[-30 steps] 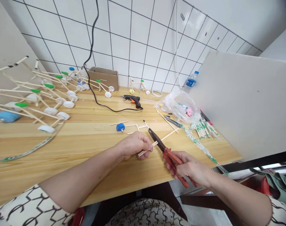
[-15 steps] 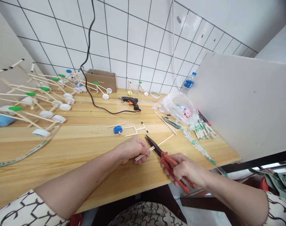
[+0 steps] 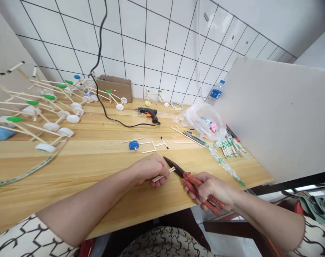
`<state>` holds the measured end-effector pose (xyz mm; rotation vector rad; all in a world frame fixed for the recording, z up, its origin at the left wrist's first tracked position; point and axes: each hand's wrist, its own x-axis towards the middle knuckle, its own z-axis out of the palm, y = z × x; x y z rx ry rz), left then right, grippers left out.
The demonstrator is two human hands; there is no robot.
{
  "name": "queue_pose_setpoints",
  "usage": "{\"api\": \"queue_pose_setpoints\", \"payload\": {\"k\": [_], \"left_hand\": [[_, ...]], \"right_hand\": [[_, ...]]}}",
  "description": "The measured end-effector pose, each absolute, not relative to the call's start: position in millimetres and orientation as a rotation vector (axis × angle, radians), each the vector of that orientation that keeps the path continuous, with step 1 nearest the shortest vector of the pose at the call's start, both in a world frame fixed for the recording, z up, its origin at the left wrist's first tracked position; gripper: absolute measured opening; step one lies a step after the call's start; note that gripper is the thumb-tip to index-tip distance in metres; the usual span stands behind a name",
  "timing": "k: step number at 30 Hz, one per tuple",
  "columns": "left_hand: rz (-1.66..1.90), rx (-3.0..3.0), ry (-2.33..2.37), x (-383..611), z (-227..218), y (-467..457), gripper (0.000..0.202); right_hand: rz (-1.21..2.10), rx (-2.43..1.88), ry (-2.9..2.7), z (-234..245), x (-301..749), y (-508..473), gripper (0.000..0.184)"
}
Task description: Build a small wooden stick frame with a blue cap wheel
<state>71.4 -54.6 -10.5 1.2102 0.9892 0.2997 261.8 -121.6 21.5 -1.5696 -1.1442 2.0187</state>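
My left hand [image 3: 149,169] is closed round short wooden sticks [image 3: 164,174] just above the wooden table [image 3: 103,164]. My right hand [image 3: 212,190] grips the red handles of a pair of pliers [image 3: 190,180]. The dark jaws of the pliers are closed at the sticks' free ends, right beside my left fingers. Farther back lie a blue bottle cap [image 3: 133,145] on a stick and a small stick frame [image 3: 154,145].
A glue gun [image 3: 149,114] with a black cord lies at the back. Stick-and-cap models [image 3: 44,107] fill the left. A cardboard box [image 3: 114,88], a plastic bag [image 3: 204,122], wrapped chopsticks [image 3: 230,148], scissors [image 3: 193,137], a water bottle [image 3: 215,92] and a grey board [image 3: 280,117] stand right.
The sticks in my left hand are now shorter: the long part that reached past the pliers is gone. A loose stick now lies farther back on the table.
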Motion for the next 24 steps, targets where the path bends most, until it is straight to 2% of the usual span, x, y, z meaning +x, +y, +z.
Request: {"api": "queue_pose_setpoints", "payload": {"k": [5,8,12,15,19,22,24], "left_hand": [[0.275,1.225,0.940,65.2,-14.1,-50.6,0.013],[0.304,1.222,0.903,57.4,-9.5,-46.7,0.017],[0.438,1.209,0.818,50.6,2.9,-44.9,0.019],[0.545,1.211,0.793,51.2,8.6,-46.4,0.021],[0.625,1.238,0.816,54.3,7.0,-46.5,0.022],[0.688,1.250,0.861,55.6,2.6,-44.4,0.023],[0.734,1.235,0.892,56.2,0.3,-42.9,0.022]], "right_hand": [[1.916,-1.619,-1.370,25.9,266.8,-125.5,0.019],[1.564,-1.689,-1.734,30.6,272.6,-127.4,0.012],[0.941,-1.766,-2.213,26.8,286.7,-119.7,0.025],[0.650,-1.718,-2.397,19.9,298.8,-104.8,0.036],[0.505,-1.662,-2.472,17.0,314.2,-81.6,0.043],[0.461,-1.644,-2.481,16.4,320.7,-63.5,0.031],[0.314,-1.659,-2.419,14.1,318.2,-49.2,0.025]]}}
